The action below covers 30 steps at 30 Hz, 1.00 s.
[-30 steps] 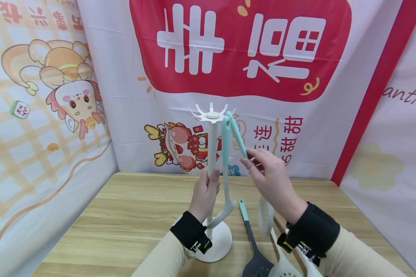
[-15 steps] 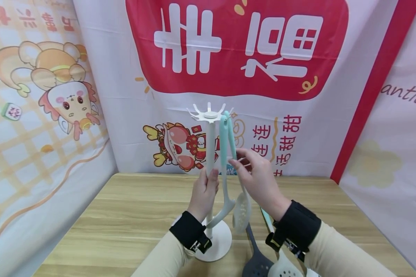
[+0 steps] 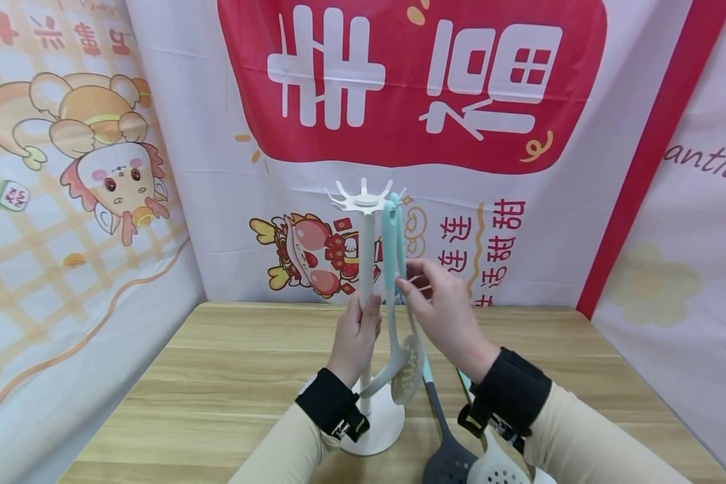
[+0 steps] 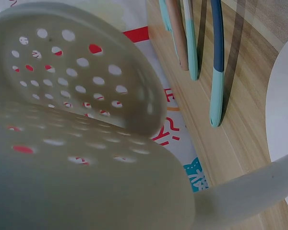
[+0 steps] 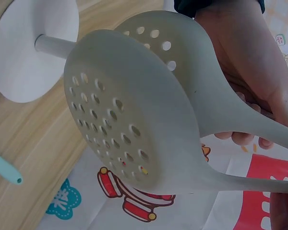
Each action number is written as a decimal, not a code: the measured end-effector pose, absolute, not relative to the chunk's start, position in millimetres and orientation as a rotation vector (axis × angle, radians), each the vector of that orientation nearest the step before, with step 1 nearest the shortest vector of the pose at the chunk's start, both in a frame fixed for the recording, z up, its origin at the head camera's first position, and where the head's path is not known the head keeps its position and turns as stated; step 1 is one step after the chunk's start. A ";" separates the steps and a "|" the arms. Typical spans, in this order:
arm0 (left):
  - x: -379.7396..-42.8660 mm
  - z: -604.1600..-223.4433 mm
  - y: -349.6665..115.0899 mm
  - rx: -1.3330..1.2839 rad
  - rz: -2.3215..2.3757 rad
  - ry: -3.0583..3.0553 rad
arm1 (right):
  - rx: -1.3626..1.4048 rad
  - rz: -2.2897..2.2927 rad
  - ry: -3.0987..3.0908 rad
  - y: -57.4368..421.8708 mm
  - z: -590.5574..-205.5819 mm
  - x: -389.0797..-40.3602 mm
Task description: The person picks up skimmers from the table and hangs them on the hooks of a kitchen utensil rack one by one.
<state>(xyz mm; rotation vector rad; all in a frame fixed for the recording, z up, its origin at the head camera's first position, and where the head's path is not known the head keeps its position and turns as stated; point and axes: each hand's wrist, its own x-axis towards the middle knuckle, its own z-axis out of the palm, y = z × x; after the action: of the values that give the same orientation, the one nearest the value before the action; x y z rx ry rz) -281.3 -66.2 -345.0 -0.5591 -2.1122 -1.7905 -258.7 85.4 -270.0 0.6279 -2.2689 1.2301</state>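
A white utensil stand (image 3: pixel 368 252) with a ring of hooks stands upright, its pole gripped by my left hand (image 3: pixel 355 333). My right hand (image 3: pixel 444 306) pinches the pale green handle of a grey-white skimmer (image 3: pixel 407 380). The top of that handle is up at the hooks on the rack's right side. Just left of it hangs another skimmer (image 3: pixel 389 245), also with a pale green handle. Their heads overlap in the head view. In the right wrist view the nearer skimmer head (image 5: pixel 105 110), full of holes, partly covers the other one (image 5: pixel 201 72).
On the wooden table (image 3: pixel 218 376) at the front right lie a dark grey slotted turner (image 3: pixel 448 457), a whitish perforated utensil (image 3: pixel 497 467) and another pale one, partly under my right forearm. The stand's round base (image 3: pixel 384 430) rests near the table's middle. A printed cloth hangs behind.
My right hand has moved left with the skimmer, whose handle went from slanted to nearly upright beside the other one. My left hand has stayed on the pole.
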 end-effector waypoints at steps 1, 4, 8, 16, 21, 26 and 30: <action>-281.4 -345.0 -66.0 -0.557 -1.790 -2.113 | 0.630 1.241 -2.271 85.1 -270.4 -259.3; -281.5 -345.0 -65.3 -0.549 -1.791 -2.119 | 0.630 1.264 -2.277 85.1 -271.6 -260.9; -281.7 -345.2 -64.4 -0.546 -1.782 -2.125 | 0.636 1.286 -2.280 87.4 -271.4 -260.9; -281.8 -346.0 -65.1 -0.522 -1.778 -2.122 | 0.665 1.255 -2.297 102.6 -274.3 -261.5; -282.4 -347.7 -66.4 -0.535 -1.834 -2.097 | 0.591 1.157 -2.327 121.9 -286.3 -266.5; -283.9 -346.9 -67.2 -0.562 -1.860 -2.085 | 0.475 1.080 -2.474 148.4 -308.5 -268.4; -285.8 -346.5 -67.2 -0.577 -1.839 -2.101 | 0.334 1.038 -2.670 172.1 -327.1 -266.4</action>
<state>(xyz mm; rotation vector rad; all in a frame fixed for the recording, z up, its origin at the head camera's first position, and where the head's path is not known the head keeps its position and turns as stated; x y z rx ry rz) -285.8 -67.2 -346.5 -0.5766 -2.1013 -1.8394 -266.4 172.1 -327.1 0.3341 -2.6703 1.0381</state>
